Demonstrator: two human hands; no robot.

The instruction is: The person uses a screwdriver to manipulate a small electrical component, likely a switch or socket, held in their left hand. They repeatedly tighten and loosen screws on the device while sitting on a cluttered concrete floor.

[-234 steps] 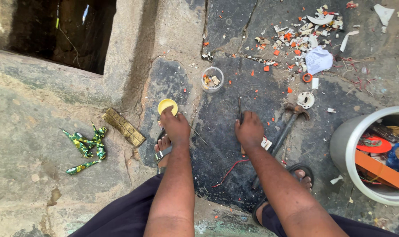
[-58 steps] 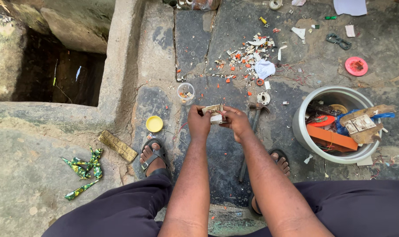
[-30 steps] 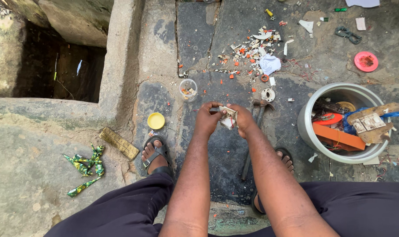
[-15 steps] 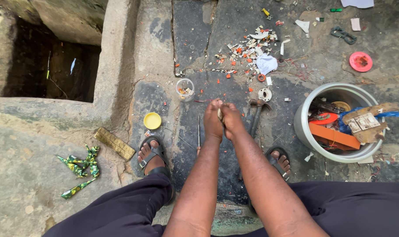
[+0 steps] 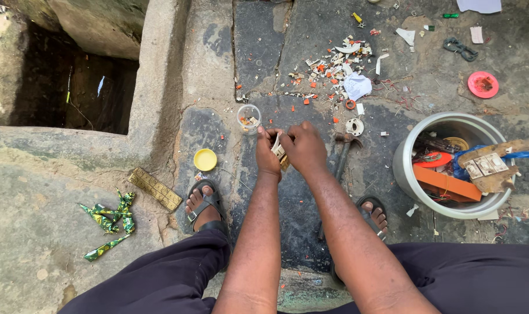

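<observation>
Your left hand (image 5: 268,156) and right hand (image 5: 304,148) both pinch a small pale part (image 5: 279,152), probably plastic, over the dark slab (image 5: 299,209), plastic cup (image 5: 248,118) near for pieces.

Lid (image 5: 205,159) yellow; disc (image 5: 483,84) red; wrapper (image 5: 110,218) green-gold patterned; bucket (image 5: 405,168) grey; trousers (image 5: 159,279) dark purple.

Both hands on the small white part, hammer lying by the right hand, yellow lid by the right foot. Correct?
Not quite. The yellow lid lies by the left foot, not the right, as the head view shows. Both the left hand and right hand do hold the small white part, with the hammer beside the right hand.
</observation>
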